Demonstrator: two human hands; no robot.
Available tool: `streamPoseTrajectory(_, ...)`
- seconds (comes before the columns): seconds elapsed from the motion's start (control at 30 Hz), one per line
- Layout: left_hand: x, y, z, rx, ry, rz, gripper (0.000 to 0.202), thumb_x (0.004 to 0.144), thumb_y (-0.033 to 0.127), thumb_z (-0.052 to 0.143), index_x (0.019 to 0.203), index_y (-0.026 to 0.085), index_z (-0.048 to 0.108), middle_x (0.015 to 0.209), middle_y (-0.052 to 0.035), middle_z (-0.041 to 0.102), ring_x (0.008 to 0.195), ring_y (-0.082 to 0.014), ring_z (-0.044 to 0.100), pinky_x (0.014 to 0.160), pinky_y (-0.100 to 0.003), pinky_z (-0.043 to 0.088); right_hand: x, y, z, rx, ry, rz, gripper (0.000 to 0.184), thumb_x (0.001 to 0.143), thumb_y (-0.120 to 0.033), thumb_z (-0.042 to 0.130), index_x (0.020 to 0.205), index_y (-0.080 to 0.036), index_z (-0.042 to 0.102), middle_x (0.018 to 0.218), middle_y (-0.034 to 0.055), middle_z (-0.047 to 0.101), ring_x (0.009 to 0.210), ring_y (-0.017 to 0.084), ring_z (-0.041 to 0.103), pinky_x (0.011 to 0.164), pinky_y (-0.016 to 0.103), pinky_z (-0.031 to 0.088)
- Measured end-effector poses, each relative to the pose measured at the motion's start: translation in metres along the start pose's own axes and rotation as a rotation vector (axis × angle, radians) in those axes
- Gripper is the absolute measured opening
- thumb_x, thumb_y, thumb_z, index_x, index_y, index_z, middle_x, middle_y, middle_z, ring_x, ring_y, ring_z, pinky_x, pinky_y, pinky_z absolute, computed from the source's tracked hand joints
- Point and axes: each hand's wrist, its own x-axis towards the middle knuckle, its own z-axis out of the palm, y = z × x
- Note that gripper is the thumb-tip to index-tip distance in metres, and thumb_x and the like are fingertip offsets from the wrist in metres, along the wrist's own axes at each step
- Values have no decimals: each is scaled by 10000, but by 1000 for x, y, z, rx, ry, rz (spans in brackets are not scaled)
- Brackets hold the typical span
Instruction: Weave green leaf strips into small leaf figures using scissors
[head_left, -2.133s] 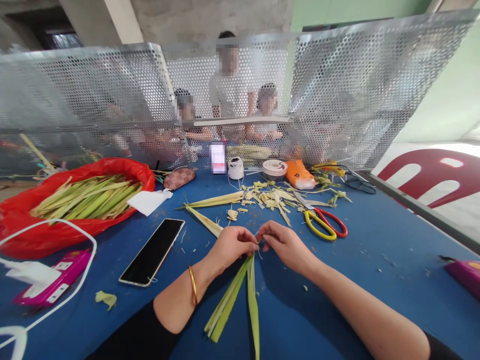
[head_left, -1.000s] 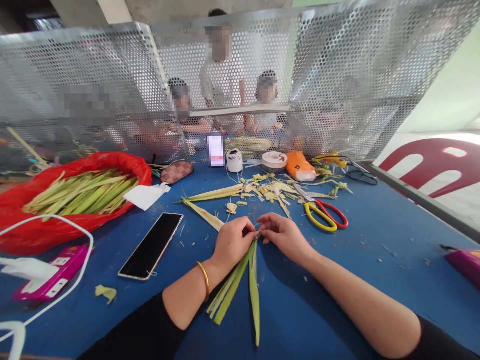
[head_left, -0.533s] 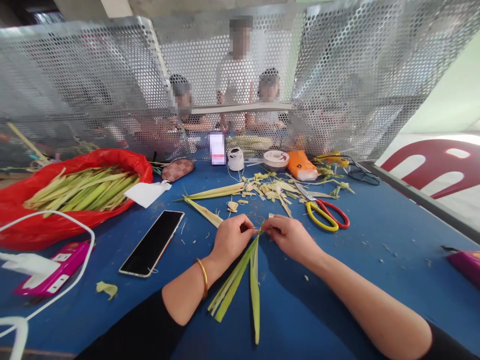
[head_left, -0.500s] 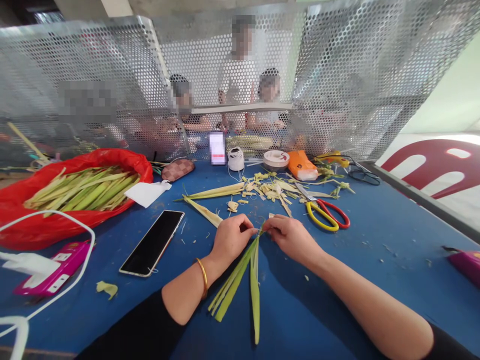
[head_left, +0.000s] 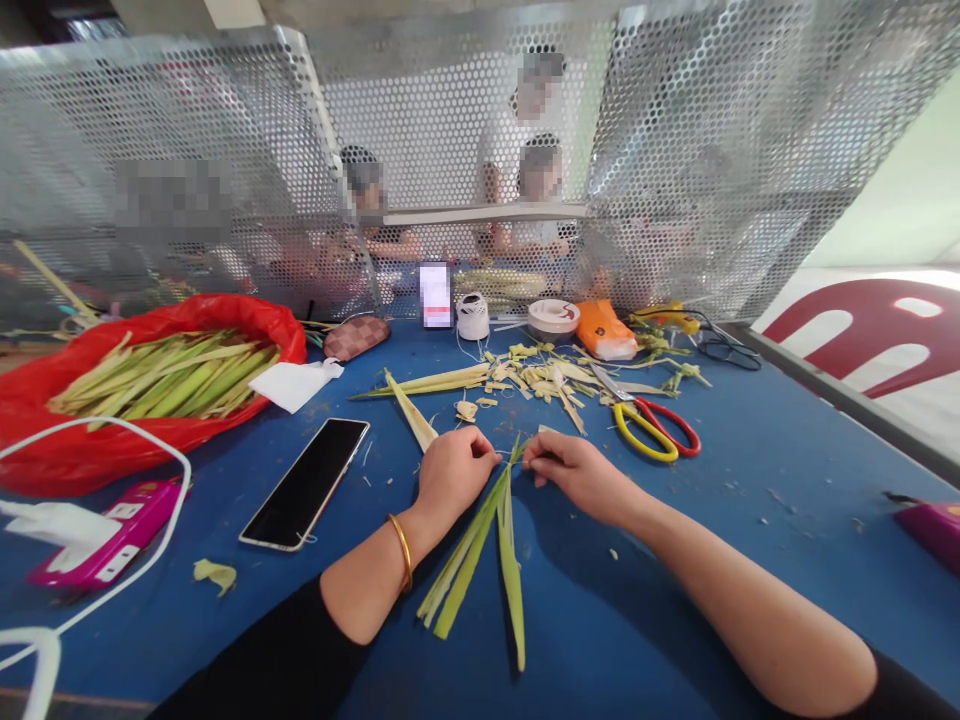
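A small bundle of green leaf strips (head_left: 480,545), perhaps corn husk, lies on the table with its lower ends fanned out towards me. Its narrow top sits between my two hands. My left hand (head_left: 459,470), with a gold bangle on the wrist, pinches a thin white thread (head_left: 507,456) just left of the bundle's top. On the other side my right hand (head_left: 566,470) is closed in a pinch, apparently on the thread's other end, which is hard to see. Beyond my left hand a pale husk strip (head_left: 410,410) points away, partly hidden by that hand.
Scissors (head_left: 652,430) lie right of cut husk scraps (head_left: 540,375). Behind stand a thread spool (head_left: 472,318), tape roll (head_left: 553,318) and orange packet (head_left: 604,330). To the left are a phone (head_left: 307,485), red bag (head_left: 277,325) of husks and power strip (head_left: 124,530). People sit behind the perforated screen (head_left: 450,110).
My hands have moved slightly apart, uncovering the bundle's top. The bundle's lower ends have shifted a little. The pale strip beyond my left hand has swung to a steeper angle.
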Motion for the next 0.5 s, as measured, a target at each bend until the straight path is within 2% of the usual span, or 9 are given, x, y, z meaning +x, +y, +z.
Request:
streamPoseTrajectory(0.1, 0, 1, -1, 10, -12, 10, 111, 726, 277, 652, 629, 222, 659, 667, 3, 695, 640, -169, 609, 562, -263, 365, 1, -2, 8, 257, 56, -43, 88, 818, -201, 500, 792, -194, 584, 772, 3, 621, 674, 134, 599, 683, 268, 468)
streamPoseTrajectory(0.2, 1, 1, -1, -45, -14, -9, 128, 726, 266, 645, 608, 217, 648, 639, -1, 680, 633, -171, 610, 562, -264, 375, 1, -4, 11, 425, -6, -36, 109, 829, -269, 529, 818, -186, 598, 831, 24, 655, 697, 137, 612, 688, 279, 464)
streamPoseTrajectory(0.33, 3, -1, 0, -293, -97, -83, 174, 752, 297, 638, 616, 193, 609, 574, -2, 642, 556, -148, 604, 515, -241, 401, 2, -2, 10, 486, -116, 5, 151, 831, -319, 559, 823, -174, 599, 746, 17, 655, 677, 137, 630, 626, 259, 433)
streamPoseTrajectory(0.43, 3, 2, 1, -483, -205, -148, 186, 807, 326, 600, 700, 174, 590, 603, -6, 646, 492, -114, 580, 426, -204, 383, 4, 2, 10, 456, -103, -15, 148, 830, -322, 563, 793, -179, 571, 753, 12, 641, 679, 130, 624, 619, 252, 433)
streamPoseTrajectory(0.5, 2, 4, 0, -697, -284, -224, 180, 828, 314, 587, 732, 163, 568, 652, -9, 649, 471, -82, 551, 393, -178, 361, 5, 5, 10, 422, -96, -29, 130, 840, -303, 546, 794, -182, 560, 760, 10, 632, 689, 128, 619, 627, 253, 441)
